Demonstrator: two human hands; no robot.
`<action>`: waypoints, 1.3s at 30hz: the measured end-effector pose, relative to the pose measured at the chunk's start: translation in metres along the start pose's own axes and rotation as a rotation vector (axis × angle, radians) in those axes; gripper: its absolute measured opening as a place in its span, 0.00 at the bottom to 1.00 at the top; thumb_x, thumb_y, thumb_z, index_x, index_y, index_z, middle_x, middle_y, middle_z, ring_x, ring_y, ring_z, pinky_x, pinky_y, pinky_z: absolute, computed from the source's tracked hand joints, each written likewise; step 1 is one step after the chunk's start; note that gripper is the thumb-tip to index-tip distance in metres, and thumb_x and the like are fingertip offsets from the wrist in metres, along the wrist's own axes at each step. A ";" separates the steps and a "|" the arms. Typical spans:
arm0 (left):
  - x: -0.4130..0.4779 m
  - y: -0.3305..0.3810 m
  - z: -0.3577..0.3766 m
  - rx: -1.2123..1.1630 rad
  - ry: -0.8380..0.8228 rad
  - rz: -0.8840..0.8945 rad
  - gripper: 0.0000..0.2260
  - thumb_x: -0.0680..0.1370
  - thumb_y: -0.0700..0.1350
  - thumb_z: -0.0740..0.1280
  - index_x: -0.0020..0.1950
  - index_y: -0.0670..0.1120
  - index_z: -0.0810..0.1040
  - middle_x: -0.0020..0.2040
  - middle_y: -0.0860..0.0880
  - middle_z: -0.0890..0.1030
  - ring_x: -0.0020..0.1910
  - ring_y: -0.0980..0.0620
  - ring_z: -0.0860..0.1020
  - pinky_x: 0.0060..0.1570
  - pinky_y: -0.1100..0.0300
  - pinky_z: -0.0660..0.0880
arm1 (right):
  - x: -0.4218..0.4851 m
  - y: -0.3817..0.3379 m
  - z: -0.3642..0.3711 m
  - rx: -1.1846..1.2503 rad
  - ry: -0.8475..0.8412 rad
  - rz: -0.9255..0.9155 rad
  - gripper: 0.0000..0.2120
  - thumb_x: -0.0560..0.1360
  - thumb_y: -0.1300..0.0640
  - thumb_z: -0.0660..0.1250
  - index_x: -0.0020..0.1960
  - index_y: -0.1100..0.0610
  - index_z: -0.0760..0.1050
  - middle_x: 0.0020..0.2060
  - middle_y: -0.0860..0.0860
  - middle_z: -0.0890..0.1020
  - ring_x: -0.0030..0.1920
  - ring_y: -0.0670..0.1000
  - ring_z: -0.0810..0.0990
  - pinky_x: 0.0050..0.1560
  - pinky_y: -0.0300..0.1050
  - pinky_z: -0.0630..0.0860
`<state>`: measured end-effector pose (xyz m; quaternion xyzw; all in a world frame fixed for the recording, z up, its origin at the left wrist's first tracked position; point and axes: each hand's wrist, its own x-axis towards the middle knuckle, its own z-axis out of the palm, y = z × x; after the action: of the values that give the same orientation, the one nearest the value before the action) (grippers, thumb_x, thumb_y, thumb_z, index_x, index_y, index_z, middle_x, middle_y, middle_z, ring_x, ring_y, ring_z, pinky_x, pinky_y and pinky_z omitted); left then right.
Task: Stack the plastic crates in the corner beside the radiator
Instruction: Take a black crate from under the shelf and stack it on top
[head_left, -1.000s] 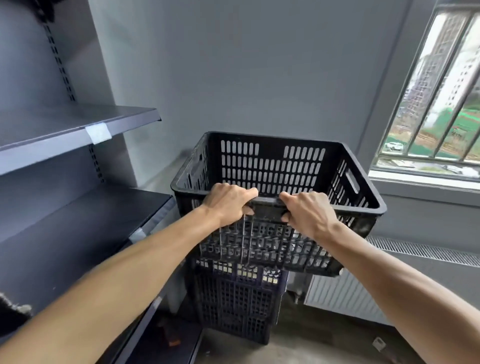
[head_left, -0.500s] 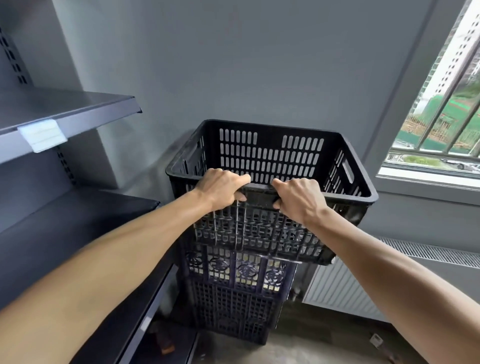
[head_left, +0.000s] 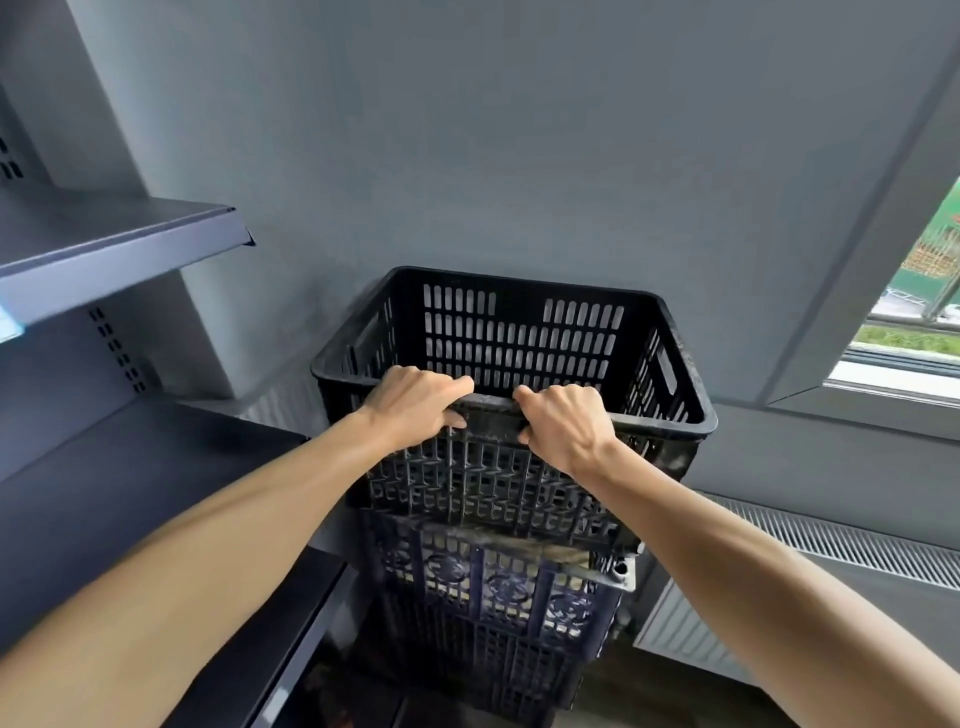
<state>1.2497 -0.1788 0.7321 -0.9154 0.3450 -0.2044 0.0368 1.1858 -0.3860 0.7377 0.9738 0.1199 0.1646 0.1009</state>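
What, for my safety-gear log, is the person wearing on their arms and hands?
Nothing that shows. The left hand and right hand are ungloved, with no rings, and the left forearm and right forearm are bare to the frame edge: no sleeves, watch or wristbands.

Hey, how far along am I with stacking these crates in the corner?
Done: a dark blue crate stands in the corner beside the radiator. In hand: left hand and right hand grip the near rim of the black crate, directly over it. Left: I cannot tell whether it is fully seated; settle it, then let go.
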 end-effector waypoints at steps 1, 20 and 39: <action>0.001 -0.004 0.002 -0.002 0.001 0.000 0.14 0.77 0.57 0.68 0.53 0.48 0.72 0.35 0.53 0.77 0.35 0.49 0.79 0.34 0.58 0.63 | 0.004 -0.001 0.002 -0.003 -0.001 -0.001 0.15 0.76 0.49 0.68 0.58 0.56 0.72 0.39 0.53 0.83 0.40 0.56 0.83 0.34 0.46 0.70; -0.018 -0.038 0.035 -0.061 0.075 0.104 0.16 0.76 0.58 0.68 0.54 0.47 0.74 0.35 0.52 0.77 0.33 0.49 0.79 0.32 0.59 0.62 | 0.012 -0.045 0.006 -0.065 -0.098 0.063 0.16 0.77 0.49 0.68 0.58 0.57 0.72 0.39 0.53 0.83 0.40 0.57 0.83 0.34 0.47 0.71; -0.007 -0.055 0.037 -0.106 0.039 0.158 0.17 0.76 0.59 0.67 0.53 0.47 0.73 0.36 0.53 0.78 0.34 0.50 0.77 0.35 0.58 0.64 | 0.018 -0.049 -0.001 -0.011 -0.124 0.093 0.19 0.75 0.45 0.69 0.58 0.57 0.73 0.41 0.53 0.83 0.42 0.56 0.83 0.37 0.47 0.72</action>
<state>1.2933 -0.1353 0.7066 -0.8817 0.4273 -0.2002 -0.0025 1.1923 -0.3346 0.7322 0.9861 0.0671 0.1091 0.1058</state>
